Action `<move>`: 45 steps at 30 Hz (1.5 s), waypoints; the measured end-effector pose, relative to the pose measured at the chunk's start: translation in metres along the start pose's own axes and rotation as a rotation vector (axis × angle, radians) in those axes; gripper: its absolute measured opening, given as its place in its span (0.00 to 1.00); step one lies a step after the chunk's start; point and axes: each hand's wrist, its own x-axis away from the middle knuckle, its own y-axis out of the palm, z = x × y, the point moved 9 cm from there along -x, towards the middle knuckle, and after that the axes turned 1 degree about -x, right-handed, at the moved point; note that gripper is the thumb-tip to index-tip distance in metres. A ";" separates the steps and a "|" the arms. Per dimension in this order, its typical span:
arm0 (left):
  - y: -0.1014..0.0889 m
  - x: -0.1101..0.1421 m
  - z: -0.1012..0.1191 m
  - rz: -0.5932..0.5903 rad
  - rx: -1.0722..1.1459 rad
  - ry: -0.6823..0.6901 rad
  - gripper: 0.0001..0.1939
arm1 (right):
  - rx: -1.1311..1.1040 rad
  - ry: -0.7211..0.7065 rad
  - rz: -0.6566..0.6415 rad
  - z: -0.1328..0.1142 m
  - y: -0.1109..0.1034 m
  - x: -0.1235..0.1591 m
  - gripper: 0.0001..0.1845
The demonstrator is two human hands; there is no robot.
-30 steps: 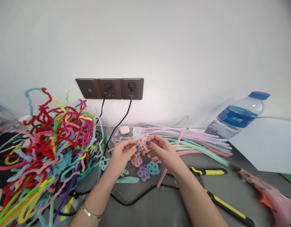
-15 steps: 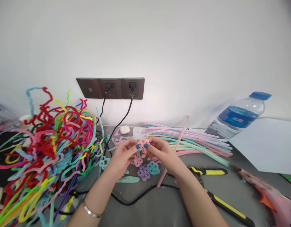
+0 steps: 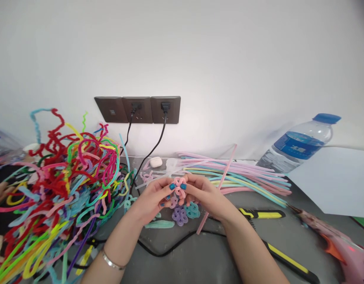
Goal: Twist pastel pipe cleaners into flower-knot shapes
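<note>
A pink pipe-cleaner flower (image 3: 179,182) is pinched between both hands, above the grey table. My left hand (image 3: 155,197) grips its left side, thumb on the front. On its right side my right hand (image 3: 204,194) does the same, fingers curled behind. Just below lie a purple looped flower (image 3: 179,216), a teal looped flower (image 3: 192,210) and a second pink flower (image 3: 173,202), partly covered by my left fingers. A flat mint pipe-cleaner piece (image 3: 160,224) rests nearer me. One long pink pipe cleaner (image 3: 217,189) slants beside my right hand.
A tangled heap of colourful pipe cleaners (image 3: 69,177) fills the left, with another person's hand (image 3: 0,194) behind it. Straight pipe cleaners (image 3: 247,177) lie along the wall. Yellow-black pliers (image 3: 264,214), a pink glue gun (image 3: 332,240) and a water bottle (image 3: 300,142) stand right. A black cable (image 3: 167,252) crosses the table.
The pink flower has turned in my fingers, its loops now facing me more, and both hands have lowered slightly. Another person's hand has come into view at the far left.
</note>
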 end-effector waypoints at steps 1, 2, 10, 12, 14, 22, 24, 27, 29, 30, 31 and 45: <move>-0.002 -0.001 0.000 0.024 0.010 0.009 0.13 | -0.025 0.002 0.016 0.001 -0.001 -0.001 0.19; -0.005 -0.001 0.000 0.057 0.024 0.023 0.13 | -0.053 0.001 0.040 0.002 -0.003 -0.001 0.18; -0.017 -0.001 -0.003 0.209 0.094 0.072 0.17 | 0.016 -0.109 0.186 -0.005 -0.017 -0.003 0.17; -0.022 0.000 0.001 0.245 0.022 0.102 0.18 | 0.069 -0.086 0.183 -0.004 -0.018 -0.003 0.18; -0.026 0.000 0.009 0.286 -0.104 0.174 0.18 | 0.114 -0.046 0.173 -0.002 -0.019 -0.003 0.18; -0.025 -0.002 0.004 0.268 -0.101 0.131 0.15 | 0.149 0.012 0.142 0.003 -0.021 -0.001 0.21; -0.020 -0.002 0.002 0.221 -0.014 0.091 0.16 | 0.083 -0.001 0.069 0.002 -0.017 0.001 0.19; -0.014 -0.001 0.001 0.147 0.075 0.061 0.16 | 0.005 -0.035 -0.016 -0.002 -0.012 0.003 0.17; -0.009 0.001 0.000 0.088 0.103 0.034 0.16 | -0.023 -0.047 -0.053 -0.003 -0.009 0.004 0.15; -0.005 0.001 -0.002 0.053 0.107 0.015 0.16 | -0.035 -0.045 -0.074 -0.003 -0.007 0.005 0.15; -0.001 0.002 -0.004 0.014 0.103 -0.007 0.17 | -0.048 -0.038 -0.097 -0.002 -0.005 0.005 0.14; 0.010 0.004 -0.007 -0.075 -0.044 -0.011 0.21 | -0.055 0.065 -0.175 0.009 0.000 0.008 0.13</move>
